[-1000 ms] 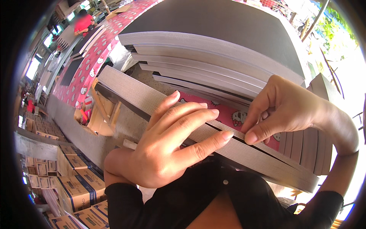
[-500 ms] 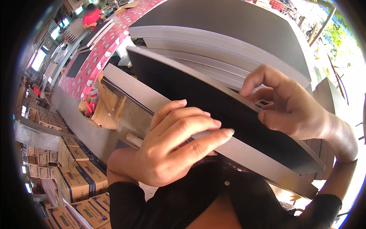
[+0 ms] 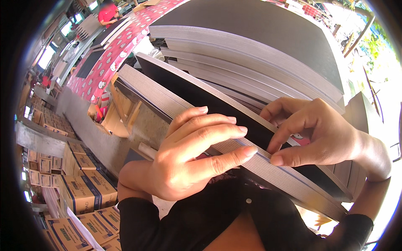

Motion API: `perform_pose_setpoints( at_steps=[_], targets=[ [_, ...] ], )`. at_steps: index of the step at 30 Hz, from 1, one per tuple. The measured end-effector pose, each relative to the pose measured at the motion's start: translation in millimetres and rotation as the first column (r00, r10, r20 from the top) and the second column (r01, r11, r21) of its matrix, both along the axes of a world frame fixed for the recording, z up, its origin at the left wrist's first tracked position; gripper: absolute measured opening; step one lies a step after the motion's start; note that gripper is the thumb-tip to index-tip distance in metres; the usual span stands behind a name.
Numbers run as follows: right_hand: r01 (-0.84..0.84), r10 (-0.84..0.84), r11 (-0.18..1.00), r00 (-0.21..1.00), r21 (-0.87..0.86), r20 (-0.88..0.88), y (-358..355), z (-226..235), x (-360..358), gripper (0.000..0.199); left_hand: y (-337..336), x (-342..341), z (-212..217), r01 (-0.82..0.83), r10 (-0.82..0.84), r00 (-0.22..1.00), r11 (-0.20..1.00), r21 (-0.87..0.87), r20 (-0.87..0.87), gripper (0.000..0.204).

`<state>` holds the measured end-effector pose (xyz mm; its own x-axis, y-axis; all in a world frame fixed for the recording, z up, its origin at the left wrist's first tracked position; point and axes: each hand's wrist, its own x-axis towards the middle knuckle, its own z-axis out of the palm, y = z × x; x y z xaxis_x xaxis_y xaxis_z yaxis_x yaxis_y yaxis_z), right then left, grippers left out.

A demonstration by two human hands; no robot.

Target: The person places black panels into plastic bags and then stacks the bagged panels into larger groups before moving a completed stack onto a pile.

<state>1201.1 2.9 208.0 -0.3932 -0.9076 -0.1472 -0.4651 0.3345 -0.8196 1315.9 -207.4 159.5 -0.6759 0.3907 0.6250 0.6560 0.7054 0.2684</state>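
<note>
Two bundles of thin boards stand on edge before me, with their pale layered edges up. My left hand has its fingers stretched out over the near bundle, the thumb along its top edges. My right hand pinches a board edge at the back of this bundle between thumb and forefinger; its other fingers curl over by the far bundle. A black board face shows in the gap between the bundles. What lies under my right palm is mostly hidden.
Behind stands a tall stack of dark-topped boards on a table with a pink patterned cover. Cardboard boxes are piled at the lower left. A person in red is at the far left. More grey boards stand at the right.
My right hand has come down and nearer, from the far bundle to the near one, closing its fingers. The near bundle looks thicker, and the black gap is narrower. My left hand stays in place.
</note>
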Motion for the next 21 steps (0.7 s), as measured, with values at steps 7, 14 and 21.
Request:
perform_pose_setpoints(
  at_steps=[7, 14, 21],
  targets=[
    [-0.018, 0.02, 0.995, 1.0, -0.103, 0.014, 2.1, -5.7, -3.2, 0.019, -0.1, -1.8, -2.0, 0.003, -0.003, 1.0, 1.0, -0.001, -0.02, 0.032],
    [-0.019, 0.023, 0.997, 0.998, -0.069, 0.059, -0.6, -3.1, -0.1, 0.023, 0.7, 3.4, -5.1, -0.044, 0.044, 0.998, 0.999, 0.002, 0.049, 0.038],
    [-0.006, -0.003, 0.998, 0.985, -0.055, -0.17, 2.4, 1.5, 9.8, 0.011, 7.8, 6.5, -1.9, -0.143, 0.146, 0.987, 0.989, 0.048, -0.063, 0.038]
  ],
)
